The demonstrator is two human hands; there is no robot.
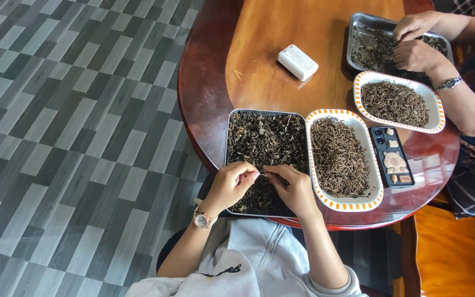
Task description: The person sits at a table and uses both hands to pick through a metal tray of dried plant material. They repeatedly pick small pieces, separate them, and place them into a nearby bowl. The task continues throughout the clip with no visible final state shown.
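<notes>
Left hand (231, 184) and right hand (295, 187) meeting over the near tray (236, 118), fingertips pinched shut on one thin stem (263, 175) between them. At three o'clock, dish (345, 204) of picked stems. Round wooden table (281, 66); grey patterned floor (72, 137) at nine o'clock. At one o'clock, another person's hands (416, 41) in a second tray (358, 25).

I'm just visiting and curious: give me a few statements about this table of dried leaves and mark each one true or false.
1. Both hands, left hand and right hand, pinch one thin stem between them. True.
2. They work over a metal tray of dark dried leaves. True.
3. The orange-rimmed dish beside it is empty. False: it holds thin dry stems.
4. The white box sits in a tray. False: it lies on the bare wooden table.
</notes>
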